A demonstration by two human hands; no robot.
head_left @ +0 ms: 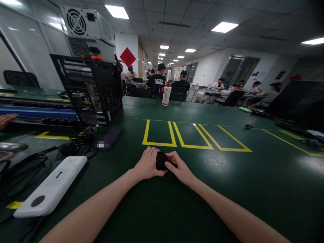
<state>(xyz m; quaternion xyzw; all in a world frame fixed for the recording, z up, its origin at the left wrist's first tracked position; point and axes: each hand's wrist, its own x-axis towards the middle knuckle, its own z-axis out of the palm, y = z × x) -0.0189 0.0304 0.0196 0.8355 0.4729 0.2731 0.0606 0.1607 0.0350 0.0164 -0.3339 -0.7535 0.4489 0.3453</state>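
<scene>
A small black object [161, 161] is between my two hands, low over the green table [167, 209] or resting on it; I cannot tell which. My left hand [149, 163] wraps round its left side, the thumb along the near edge. From the right, my right hand [179, 168] grips it with thumb and fingers. Part of the object is hidden by the fingers, and its exact kind is too dark to make out. Just beyond the hands, yellow tape outlines [159, 144] mark the table.
An open black computer case [106, 91] stands at the back left. A white power strip [54, 185], black cables [25, 168] and a blurred dark item [108, 137] lie left. A white-and-red bottle [166, 95] stands behind. Another person's hand [7, 119] shows at the left edge.
</scene>
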